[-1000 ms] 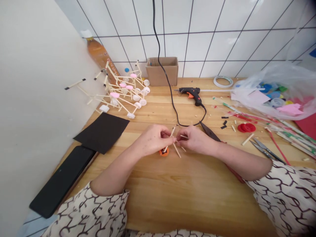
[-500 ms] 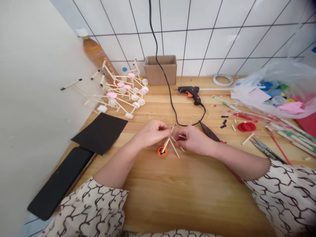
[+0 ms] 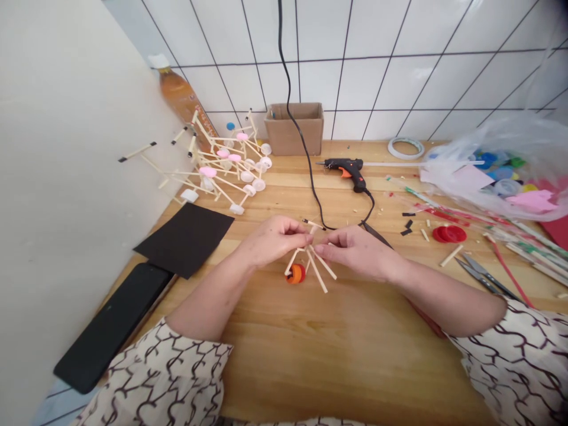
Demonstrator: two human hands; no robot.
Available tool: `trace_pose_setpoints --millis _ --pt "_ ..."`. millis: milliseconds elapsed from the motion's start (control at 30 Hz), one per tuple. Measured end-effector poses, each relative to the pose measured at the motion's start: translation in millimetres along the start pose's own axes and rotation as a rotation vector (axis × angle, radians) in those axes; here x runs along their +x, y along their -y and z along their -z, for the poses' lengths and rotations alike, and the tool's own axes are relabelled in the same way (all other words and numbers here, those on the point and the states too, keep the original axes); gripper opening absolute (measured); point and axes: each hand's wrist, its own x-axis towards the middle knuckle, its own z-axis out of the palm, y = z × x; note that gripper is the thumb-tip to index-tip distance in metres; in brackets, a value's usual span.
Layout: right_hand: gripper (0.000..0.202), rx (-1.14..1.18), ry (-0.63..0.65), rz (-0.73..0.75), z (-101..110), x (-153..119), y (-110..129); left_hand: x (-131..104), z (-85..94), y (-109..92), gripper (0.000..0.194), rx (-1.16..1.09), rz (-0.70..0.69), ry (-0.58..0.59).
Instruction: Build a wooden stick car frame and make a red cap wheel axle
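Note:
My left hand (image 3: 276, 241) is closed, with thumb and fingertips pinching a small frame of thin wooden sticks (image 3: 318, 275) near its top joint. Two of its sticks slant down to the right with bare ends. On its lower left a bottle-cap wheel (image 3: 293, 274), orange with a red cap behind it, is attached. A short crossbar (image 3: 313, 224) with black tips shows at the top of the frame. From the other side, my right hand (image 3: 357, 251) has its thumb and fingers closed at the same frame; its exact grip point is partly hidden.
Several finished stick models (image 3: 222, 165) stand at left, near a bottle (image 3: 180, 92), black sheet (image 3: 186, 236) and phone (image 3: 113, 325). A glue gun (image 3: 350, 168) and cardboard box (image 3: 295, 133) lie beyond. Pliers (image 3: 377, 235), scissors (image 3: 486, 275), red caps (image 3: 449, 234) and a bag of caps (image 3: 501, 168) are at right.
The stick frame has turned in my hands, so the red cap behind the orange one and the black-tipped crossbar now show. My right fingers have shifted on the sticks. The view has swung slightly left.

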Motion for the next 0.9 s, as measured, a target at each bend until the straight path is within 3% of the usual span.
trace_pose_setpoints --millis 633,900 --pt "0.021 0.143 -0.109 0.095 0 3 -10 0 -4.7 3 0.011 -0.325 -0.002 0.018" --pt "0.015 0.164 -0.204 0.162 0 2 -12 1 -7.2 5 0.015 -0.349 0.001 0.006"
